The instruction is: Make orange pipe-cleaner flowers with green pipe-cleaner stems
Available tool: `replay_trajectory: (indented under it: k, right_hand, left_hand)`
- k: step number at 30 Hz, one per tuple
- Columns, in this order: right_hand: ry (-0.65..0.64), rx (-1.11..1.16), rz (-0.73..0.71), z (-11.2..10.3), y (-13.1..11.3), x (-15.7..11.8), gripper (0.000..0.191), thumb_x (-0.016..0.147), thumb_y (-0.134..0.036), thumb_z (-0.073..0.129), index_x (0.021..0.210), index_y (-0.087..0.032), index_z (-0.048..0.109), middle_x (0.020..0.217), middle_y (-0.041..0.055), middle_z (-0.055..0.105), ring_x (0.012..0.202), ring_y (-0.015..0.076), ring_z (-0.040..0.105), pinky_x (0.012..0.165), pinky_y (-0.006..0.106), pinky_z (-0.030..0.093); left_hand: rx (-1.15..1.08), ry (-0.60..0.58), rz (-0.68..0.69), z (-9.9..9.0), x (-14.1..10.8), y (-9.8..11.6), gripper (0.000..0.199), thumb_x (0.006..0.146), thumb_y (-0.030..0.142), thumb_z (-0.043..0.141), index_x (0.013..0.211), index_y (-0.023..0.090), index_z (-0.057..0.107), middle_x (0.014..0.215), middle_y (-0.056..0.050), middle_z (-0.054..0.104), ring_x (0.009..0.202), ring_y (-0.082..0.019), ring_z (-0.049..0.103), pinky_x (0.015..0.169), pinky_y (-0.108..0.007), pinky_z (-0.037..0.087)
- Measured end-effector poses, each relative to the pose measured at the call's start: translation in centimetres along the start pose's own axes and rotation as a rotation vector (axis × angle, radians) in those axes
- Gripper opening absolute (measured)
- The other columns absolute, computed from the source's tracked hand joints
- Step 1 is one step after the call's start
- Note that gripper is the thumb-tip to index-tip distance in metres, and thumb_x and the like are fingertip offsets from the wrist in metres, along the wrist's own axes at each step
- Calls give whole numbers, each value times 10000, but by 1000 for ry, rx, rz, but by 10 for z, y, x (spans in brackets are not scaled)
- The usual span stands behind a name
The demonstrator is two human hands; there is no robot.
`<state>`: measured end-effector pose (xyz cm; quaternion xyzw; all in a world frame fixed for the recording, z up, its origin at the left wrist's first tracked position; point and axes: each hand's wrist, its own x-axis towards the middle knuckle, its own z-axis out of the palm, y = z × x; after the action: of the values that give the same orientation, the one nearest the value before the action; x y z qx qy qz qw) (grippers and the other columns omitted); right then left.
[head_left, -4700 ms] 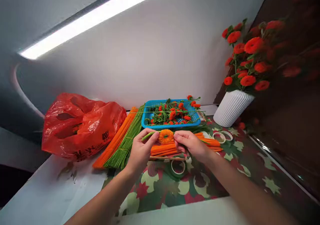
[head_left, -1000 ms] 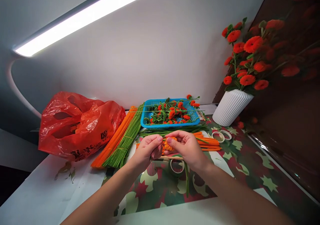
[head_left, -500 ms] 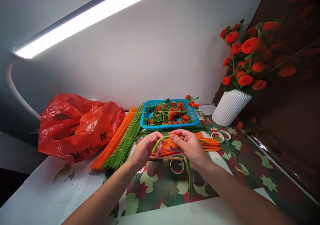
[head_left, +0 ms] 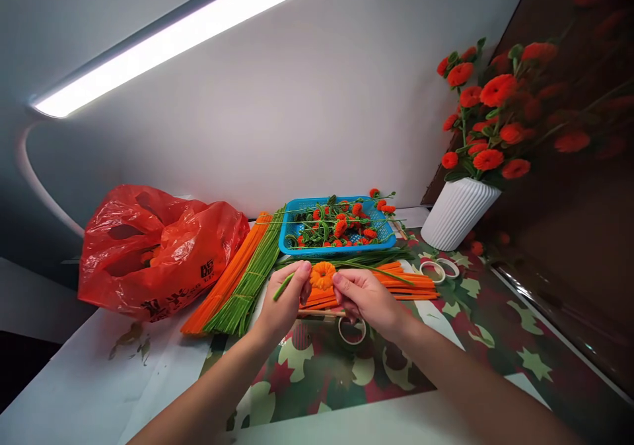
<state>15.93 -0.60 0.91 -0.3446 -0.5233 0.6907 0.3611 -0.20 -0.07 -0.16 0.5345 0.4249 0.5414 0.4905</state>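
An orange fuzzy flower [head_left: 322, 276] is held up between my two hands, its round petalled face showing. My left hand [head_left: 288, 294] pinches its left side, and a short piece of green stem [head_left: 282, 287] sticks out to the left from those fingers. The fingertips of my right hand [head_left: 364, 293] are closed on the flower's right edge. Beneath and behind the hands lie loose orange pipe cleaners [head_left: 411, 285]. A tape roll [head_left: 352, 341] sits just below my right hand on the camouflage-patterned mat [head_left: 341, 379].
Behind the hands is a blue basket [head_left: 337, 252] of red flowers and green stems. Orange bundles [head_left: 230, 274] and green bundles [head_left: 247, 286] lie left, beside a red bag [head_left: 158, 253]. At right stand a white vase [head_left: 458, 214] with red flowers and two tape rolls [head_left: 432, 271].
The flower has moved left and turned to show its face. My hands have spread slightly apart around it. The green stem that hung below my right hand no longer shows there.
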Motion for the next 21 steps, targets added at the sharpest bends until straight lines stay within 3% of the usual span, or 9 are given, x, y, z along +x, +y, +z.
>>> replay_trajectory:
  k: [4, 8, 16, 21]
  right_hand:
    - [-66, 73, -48, 2, -2, -2, 480, 766, -555, 611, 539, -147, 497, 429, -75, 368, 373, 26, 279, 375, 177, 234]
    - [-84, 151, -56, 2, -3, -4, 449, 772, -512, 620, 525, -157, 500, 368, -92, 326, 332, 29, 239, 376, 187, 268]
    - [-107, 211, -47, -1, -1, -5, 397, 820, -468, 569, 575, -161, 511, 362, -91, 354, 318, 34, 254, 396, 184, 306]
    - [-69, 133, -54, 2, -3, -6, 410, 819, -496, 552, 593, -156, 516, 385, -79, 376, 339, 38, 279, 383, 184, 251]
  left_hand:
    - [-338, 42, -137, 0, 2, 10, 417, 748, 404, 661, 502, 163, 425, 441, 79, 324, 398, -42, 243, 377, -171, 204]
    - [-522, 70, -178, 0, 3, 23, 417, 672, 335, 750, 490, 154, 421, 433, 88, 330, 381, -22, 208, 343, -142, 188]
    - [-584, -76, -175, -1, 0, 19, 424, 711, 411, 720, 502, 152, 457, 443, 69, 366, 393, -39, 338, 401, -157, 358]
    - [-491, -75, -115, 5, -5, 13, 288, 717, 422, 722, 836, 177, 629, 742, 9, 592, 566, -88, 546, 487, -195, 468]
